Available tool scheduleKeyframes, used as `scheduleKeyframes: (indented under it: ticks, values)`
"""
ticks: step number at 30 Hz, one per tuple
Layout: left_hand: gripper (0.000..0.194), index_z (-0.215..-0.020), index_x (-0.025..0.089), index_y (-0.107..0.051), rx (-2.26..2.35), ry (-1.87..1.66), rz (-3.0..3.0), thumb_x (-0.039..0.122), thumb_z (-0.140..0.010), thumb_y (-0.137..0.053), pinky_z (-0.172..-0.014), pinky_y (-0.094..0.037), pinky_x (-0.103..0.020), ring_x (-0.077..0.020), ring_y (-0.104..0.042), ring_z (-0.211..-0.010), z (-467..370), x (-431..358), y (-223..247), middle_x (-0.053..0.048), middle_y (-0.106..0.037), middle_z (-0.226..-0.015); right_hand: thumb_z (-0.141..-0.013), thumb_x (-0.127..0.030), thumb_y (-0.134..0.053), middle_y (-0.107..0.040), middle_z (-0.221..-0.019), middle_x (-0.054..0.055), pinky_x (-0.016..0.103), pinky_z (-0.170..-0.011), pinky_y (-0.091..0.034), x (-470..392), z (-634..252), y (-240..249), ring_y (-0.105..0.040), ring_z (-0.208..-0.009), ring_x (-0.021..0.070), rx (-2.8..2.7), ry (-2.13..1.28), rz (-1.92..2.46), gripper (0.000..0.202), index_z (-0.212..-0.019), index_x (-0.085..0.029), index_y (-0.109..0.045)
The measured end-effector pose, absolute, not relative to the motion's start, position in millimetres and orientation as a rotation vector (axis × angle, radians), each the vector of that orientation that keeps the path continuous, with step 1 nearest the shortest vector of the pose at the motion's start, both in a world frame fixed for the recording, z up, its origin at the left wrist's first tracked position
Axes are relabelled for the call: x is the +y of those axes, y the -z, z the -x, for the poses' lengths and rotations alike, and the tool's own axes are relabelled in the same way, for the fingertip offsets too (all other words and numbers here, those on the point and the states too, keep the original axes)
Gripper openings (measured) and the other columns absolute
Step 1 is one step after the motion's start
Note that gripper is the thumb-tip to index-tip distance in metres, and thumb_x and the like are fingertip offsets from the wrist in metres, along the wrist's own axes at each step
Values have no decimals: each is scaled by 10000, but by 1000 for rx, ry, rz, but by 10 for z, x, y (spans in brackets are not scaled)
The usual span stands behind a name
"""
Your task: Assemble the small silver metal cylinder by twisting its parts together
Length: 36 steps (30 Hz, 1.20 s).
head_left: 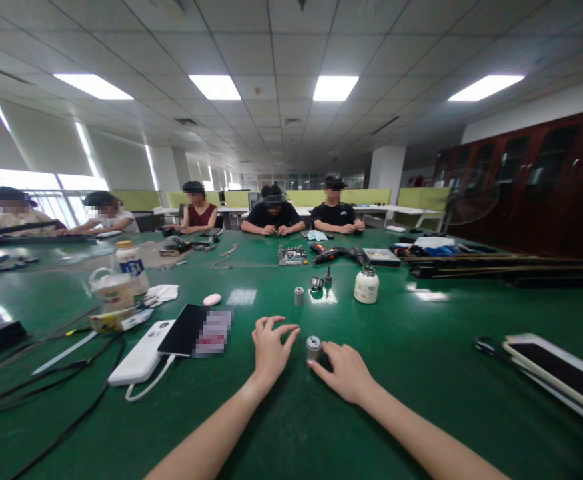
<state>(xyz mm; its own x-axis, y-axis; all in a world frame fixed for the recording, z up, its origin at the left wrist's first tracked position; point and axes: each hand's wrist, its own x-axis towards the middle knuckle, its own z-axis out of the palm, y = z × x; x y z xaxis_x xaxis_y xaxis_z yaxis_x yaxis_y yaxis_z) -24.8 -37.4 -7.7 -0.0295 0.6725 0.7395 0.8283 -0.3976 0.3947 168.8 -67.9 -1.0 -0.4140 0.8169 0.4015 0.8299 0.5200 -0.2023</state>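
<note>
Own hands (271, 348) (350, 375): 2; grey metal cylinders (314, 352) (298, 297): 2; motherboard (292, 255): 1; white power bank (138, 363): 1; pink oval object (212, 300): 1; cream patterned jar (366, 289): 1; blue-labelled bottle (132, 267): 1; lit ceiling panels (214, 87): 4; co-workers (274, 217): at least 5, far left too blurred for an exact count.

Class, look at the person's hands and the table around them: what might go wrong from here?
The right hand holds a small metal cylinder with its fingertips, so it might slip or tip over. A second cylinder stands just beyond the left hand; a careless reach could knock it down. A white cable loops near the phone, where the left forearm might snag it.
</note>
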Motion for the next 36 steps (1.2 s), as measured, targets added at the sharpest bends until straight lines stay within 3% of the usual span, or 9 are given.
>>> scheduleKeyframes:
  ticks: [10, 21, 36]
  values:
    - [118, -943, 310, -750, -1284, 1474, 2262, 294, -858, -670, -915, -399, -411, -249, -500, -1038, 84, -576, -34, -35, -649, -978, -938, -431, -499, -712, -888, 49, 297, -684, -383, -659, -1693, 43, -663, -787, 222, -2315, 59, 1341, 259, -944, -204, -622]
    - [176, -1011, 310, -734, -1256, 1372, 2352, 262, -897, -608, -871, -392, -398, -242, -502, -1009, 89, -592, -62, -40, -644, -984, -925, -419, -517, -709, -862, 44, 292, -676, -386, -665, -1693, 32, -657, -766, 214, -2294, 52, 1323, 244, -906, -200, -622]
    - [206, -1066, 288, -699, -1289, 1387, 2407, 342, -893, -599, -887, -367, -404, -246, -484, -1040, 81, -599, -53, -44, -622, -1037, -936, -393, -490, -668, -754, 36, 265, -579, -356, -623, -1722, 96, -602, -613, 180, -2339, 160, 1283, 248, -882, -184, -612]
